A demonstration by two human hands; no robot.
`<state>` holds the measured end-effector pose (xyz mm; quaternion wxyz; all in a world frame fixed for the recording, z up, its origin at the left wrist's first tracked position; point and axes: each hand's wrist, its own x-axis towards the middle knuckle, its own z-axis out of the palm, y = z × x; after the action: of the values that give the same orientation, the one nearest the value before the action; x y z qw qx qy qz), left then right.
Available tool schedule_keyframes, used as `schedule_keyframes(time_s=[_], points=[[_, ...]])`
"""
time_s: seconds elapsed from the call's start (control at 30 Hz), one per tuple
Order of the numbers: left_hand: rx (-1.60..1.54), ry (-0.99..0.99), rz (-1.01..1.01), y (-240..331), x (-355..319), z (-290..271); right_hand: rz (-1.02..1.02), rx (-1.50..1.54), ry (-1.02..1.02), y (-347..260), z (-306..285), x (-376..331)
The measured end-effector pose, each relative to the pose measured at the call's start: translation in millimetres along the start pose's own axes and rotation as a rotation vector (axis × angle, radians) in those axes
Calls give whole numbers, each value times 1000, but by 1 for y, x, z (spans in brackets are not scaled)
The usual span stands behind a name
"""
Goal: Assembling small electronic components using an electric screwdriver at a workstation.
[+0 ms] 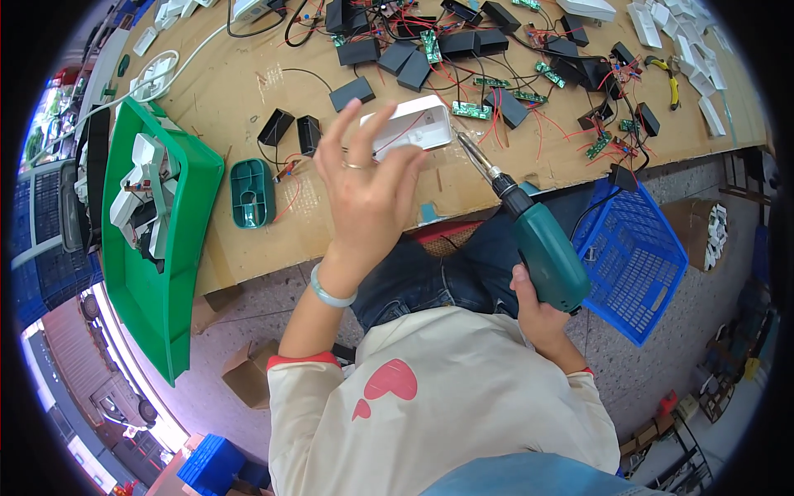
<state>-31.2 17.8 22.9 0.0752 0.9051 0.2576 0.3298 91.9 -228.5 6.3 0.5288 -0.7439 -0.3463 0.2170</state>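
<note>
Two bare hands work around an open white case [426,124], which lies on the cardboard-covered surface [294,231] just in front of the person. The left hand [364,182] is at the near left part of the case, some fingers raised and spread, with thumb and forefinger bent toward its near edge; whether they pinch anything or touch the case cannot be told. A pale bracelet [332,289] circles that wrist. The right hand [539,314], nearer the person and to the right of the case, is closed around the handle of a green power tool [547,248], whose narrow metal tip points up to the case's right end.

Left of the case stand two small open black boxes [275,128], and farther left a dark green divided tray [252,194]. Beyond that, at the left edge of the surface, a bright green bin [178,256] holds white parts. Past the far side of the case spreads a tangle of black boxes, red wires and circuit boards [471,110]. Far to the right of the case lie yellow-handled pliers [674,93]; below them, nearer the person, is a blue basket [633,264].
</note>
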Motion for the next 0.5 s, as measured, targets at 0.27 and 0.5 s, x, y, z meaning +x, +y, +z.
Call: schedule_keyframes(time_s=[0.27,0.5], points=[[0,-24,-110,0,-3,2,53,6,-8,-4,1,-2],[-78,-40,-118,0,-5,3,15,47,5,-10,8,4]])
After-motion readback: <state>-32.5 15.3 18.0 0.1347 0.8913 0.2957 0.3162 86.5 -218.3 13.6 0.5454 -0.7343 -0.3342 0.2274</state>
